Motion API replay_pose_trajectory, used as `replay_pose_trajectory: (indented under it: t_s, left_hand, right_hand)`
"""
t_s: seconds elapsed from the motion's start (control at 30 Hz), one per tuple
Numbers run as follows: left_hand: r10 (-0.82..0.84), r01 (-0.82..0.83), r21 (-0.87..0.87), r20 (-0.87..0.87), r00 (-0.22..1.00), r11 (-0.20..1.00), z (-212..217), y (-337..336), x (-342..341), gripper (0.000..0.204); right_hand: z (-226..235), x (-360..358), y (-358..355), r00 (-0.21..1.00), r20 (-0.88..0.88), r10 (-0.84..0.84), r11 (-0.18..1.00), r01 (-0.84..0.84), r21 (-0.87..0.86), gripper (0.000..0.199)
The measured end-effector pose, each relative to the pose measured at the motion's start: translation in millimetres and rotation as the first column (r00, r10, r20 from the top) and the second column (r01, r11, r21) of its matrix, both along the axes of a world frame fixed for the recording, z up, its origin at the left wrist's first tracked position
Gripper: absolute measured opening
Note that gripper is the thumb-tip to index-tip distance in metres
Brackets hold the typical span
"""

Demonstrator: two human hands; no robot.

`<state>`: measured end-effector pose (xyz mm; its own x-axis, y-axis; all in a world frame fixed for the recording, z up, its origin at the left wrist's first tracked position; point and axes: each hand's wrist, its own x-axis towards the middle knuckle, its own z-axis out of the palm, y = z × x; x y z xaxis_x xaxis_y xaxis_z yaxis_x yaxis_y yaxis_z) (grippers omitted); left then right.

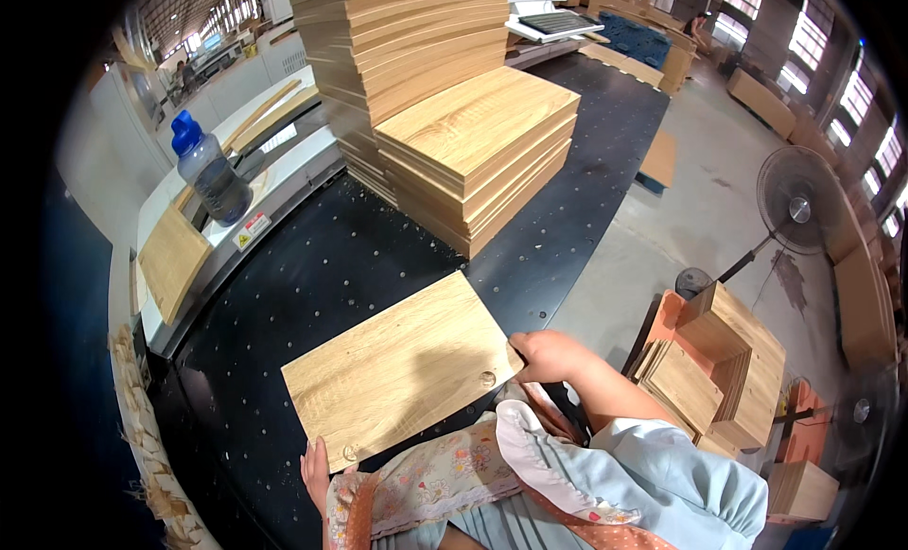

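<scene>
A rectangular wood-grain board (397, 361) lies tilted in front of me over the black table, with two round recesses along its near edge. My right hand (550, 355) is closed round its right corner. At its near left corner, my left hand (316, 467) grips the edge, partly hidden by the board and my flowered apron (463, 460). Beyond the board stands a shorter stack of matching boards (478, 124), its top face showing. Right behind that rises a taller board stack (407, 39), which runs out of the picture at the top.
The black work table (284, 257) is dotted with small pale points. On the machine ledge at left stand a blue-capped water bottle (216, 176) and a loose wood piece (174, 261). More boards (681, 384) are piled on the right, near a floor fan (799, 208). A keyboard (562, 22) sits at the back.
</scene>
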<state>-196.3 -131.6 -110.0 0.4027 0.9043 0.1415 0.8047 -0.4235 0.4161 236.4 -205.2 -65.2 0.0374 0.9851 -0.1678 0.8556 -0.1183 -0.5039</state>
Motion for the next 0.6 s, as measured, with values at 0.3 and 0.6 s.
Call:
replay_pose_trajectory:
  t_s: [0.3,0.6]
  left_hand:
    - [-0.007,0.004,0.066,0.046,0.999,0.998,-26,9,-19,0.083]
    - [0.148,-0.161,0.088,0.142,0.979,0.983,-58,17,-28,0.080]
  right_hand:
    - [4,-2,31,0.996,0.091,0.016,1.000,-0.014,-0.028,0.041]
    - [-3,-6,52,1.000,-0.004,-0.005,1.000,0.005,-0.029,0.046]
